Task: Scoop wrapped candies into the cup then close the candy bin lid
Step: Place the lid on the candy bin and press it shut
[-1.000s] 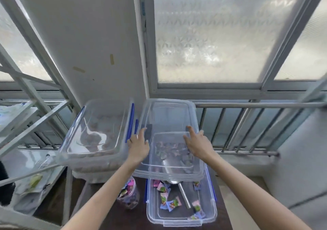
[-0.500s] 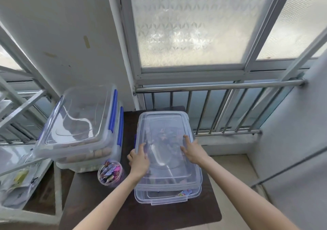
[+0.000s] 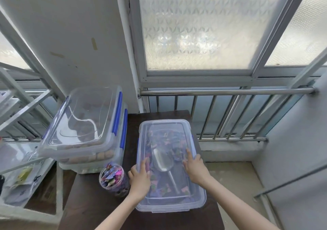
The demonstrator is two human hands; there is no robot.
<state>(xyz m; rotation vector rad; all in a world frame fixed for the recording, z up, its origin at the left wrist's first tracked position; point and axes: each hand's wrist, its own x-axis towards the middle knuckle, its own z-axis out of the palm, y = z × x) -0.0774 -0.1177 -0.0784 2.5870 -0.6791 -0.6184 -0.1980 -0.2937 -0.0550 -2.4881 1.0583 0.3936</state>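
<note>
Dark table (image 3: 92,203) against railed window (image 3: 194,26). On it, candy bin (image 3: 177,209), lid (image 3: 164,129) laid flat on top; latching not verifiable. Pressed onto lid: left hand (image 3: 139,178) at left edge, right hand (image 3: 194,169) at right, fingers straight, grasping nothing. Just left of bin, cup (image 3: 122,188) full of wrapped candies (image 3: 110,175); scooping judged complete. Inside bin, beneath lid, scoop (image 3: 161,160).
</note>
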